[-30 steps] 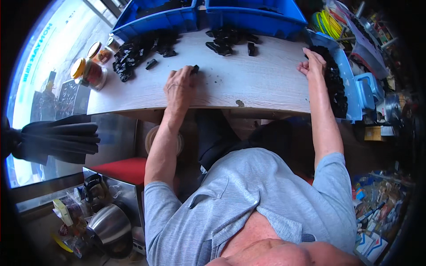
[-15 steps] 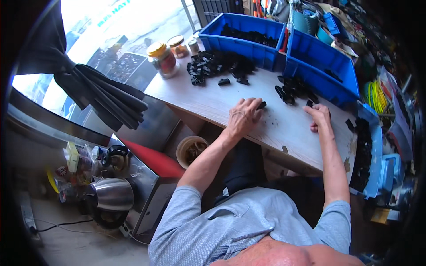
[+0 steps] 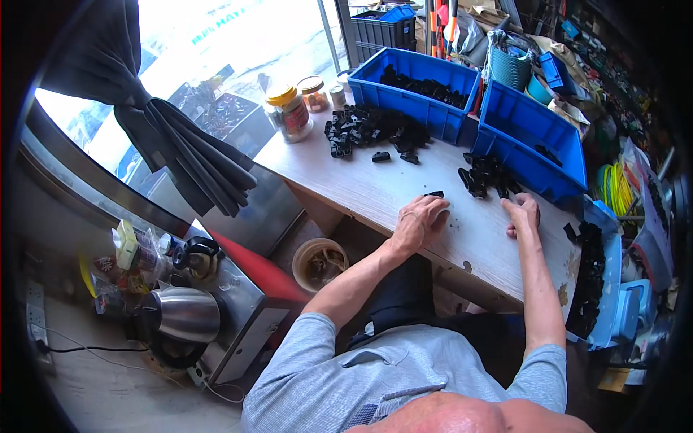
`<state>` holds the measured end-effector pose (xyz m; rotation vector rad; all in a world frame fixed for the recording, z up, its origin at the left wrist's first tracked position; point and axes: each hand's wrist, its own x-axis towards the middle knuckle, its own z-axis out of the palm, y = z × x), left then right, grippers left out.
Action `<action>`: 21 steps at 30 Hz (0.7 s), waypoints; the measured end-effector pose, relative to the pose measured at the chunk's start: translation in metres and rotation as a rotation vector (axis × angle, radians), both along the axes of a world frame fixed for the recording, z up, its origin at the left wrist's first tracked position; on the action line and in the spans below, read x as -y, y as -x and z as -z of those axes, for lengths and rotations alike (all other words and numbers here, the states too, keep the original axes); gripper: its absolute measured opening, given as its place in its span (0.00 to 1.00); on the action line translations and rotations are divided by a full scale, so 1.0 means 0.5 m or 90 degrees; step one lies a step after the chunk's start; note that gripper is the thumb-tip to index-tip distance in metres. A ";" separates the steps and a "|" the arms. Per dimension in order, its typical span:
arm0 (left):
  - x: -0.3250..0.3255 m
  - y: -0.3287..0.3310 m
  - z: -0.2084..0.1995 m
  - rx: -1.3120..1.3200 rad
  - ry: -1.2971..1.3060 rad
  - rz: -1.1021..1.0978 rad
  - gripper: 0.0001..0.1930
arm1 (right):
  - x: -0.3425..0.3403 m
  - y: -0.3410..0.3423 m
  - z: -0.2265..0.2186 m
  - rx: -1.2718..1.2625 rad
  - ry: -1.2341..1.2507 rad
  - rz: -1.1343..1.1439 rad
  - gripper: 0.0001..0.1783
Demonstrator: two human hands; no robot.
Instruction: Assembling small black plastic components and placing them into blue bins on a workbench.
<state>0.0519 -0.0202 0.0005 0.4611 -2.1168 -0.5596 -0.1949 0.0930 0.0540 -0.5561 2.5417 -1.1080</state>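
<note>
My left hand is over the near side of the pale table, fingers curled and closed around a small black plastic piece. Only the far end of that piece shows past the fingertips. At the near edge of a small heap of black pieces, my right hand is closed in a pinch. A dark piece shows at its fingertips, partly merging with the heap behind. A larger heap of similar pieces lies farther left, with a stray piece in front of it.
Two blue bins holding black pieces stand along the table's far side. A light-blue tray of black pieces is at right. Lidded jars stand at back left. A bucket and metal kettle are lower left.
The whole view has shifted, so the table and bins appear lower in the picture. Both hands stay at nearly the same places over the table, fingers still closed.
</note>
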 end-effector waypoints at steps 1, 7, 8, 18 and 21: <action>0.003 0.002 0.006 0.013 0.007 -0.002 0.11 | 0.007 0.000 0.001 -0.020 -0.014 -0.011 0.26; -0.002 -0.004 -0.003 0.040 0.020 0.014 0.10 | 0.027 0.008 0.001 -0.041 -0.042 -0.046 0.26; -0.005 -0.005 -0.007 0.048 0.024 0.018 0.09 | 0.026 0.011 0.004 -0.046 -0.048 -0.044 0.26; -0.051 0.027 -0.023 0.067 0.017 0.050 0.18 | -0.055 -0.004 0.004 0.323 0.044 -0.145 0.17; -0.055 0.075 -0.046 0.057 0.035 0.122 0.22 | -0.070 -0.002 0.033 0.382 0.086 -0.300 0.14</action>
